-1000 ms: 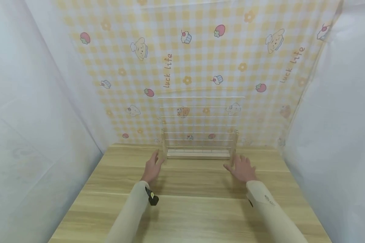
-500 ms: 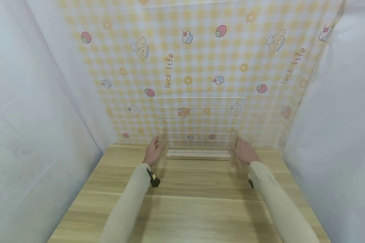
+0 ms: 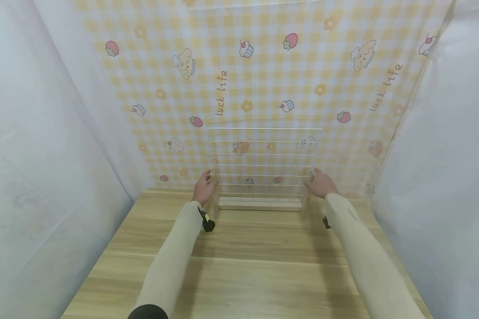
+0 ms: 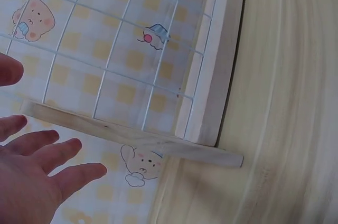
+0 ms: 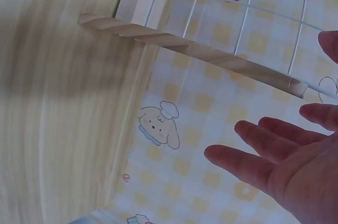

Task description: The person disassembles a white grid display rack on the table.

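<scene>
A white wire grid [image 3: 265, 129] stands upright on a pale wooden base bar [image 3: 260, 206] at the back of the table. In the left wrist view, the wooden side strip [image 4: 105, 129] crosses the end of the base. My left hand [image 3: 204, 189] is beside the left side strip, fingers spread and thumb apart, with the grid between thumb and fingers' side in view. Opposite it, my right hand [image 3: 322, 184] is at the top of the right side strip [image 5: 185, 49]. Its fingers extend loosely in the right wrist view, with nothing gripped.
The wood-grain table [image 3: 255, 248] reaches back to a yellow checked cloth [image 3: 259, 84] printed with cartoon figures, just behind the grid. White sheets hang as walls on the left [image 3: 44, 177] and right [image 3: 439, 177].
Both hands have risen and moved forward along the side strips, from near the tabletop to the upper ends. The grid and base have stayed in place.
</scene>
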Available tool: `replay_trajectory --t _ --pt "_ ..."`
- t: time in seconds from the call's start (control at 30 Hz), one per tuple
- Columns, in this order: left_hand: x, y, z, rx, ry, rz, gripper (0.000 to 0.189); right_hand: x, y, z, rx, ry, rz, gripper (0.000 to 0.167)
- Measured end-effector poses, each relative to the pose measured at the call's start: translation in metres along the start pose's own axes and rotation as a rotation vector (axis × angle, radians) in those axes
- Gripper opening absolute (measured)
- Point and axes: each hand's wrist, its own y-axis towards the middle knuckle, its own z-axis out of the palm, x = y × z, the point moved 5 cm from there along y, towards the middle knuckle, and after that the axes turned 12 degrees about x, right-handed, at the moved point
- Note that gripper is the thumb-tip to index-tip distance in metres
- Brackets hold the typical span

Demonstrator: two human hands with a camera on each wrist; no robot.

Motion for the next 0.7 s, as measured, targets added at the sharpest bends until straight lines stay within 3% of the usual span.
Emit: replay_trajectory --t 0.27,0.7 --pt "-0.002 0.008 0.004 0.025 -0.03 -0.022 0.07 0.003 0.003 0.005 0.017 0.068 0.023 0.074" --pt "-0.002 0.015 0.002 -0.007 -0.058 -0.046 0.068 0.001 0.005 0.009 0.027 0.148 0.049 0.083"
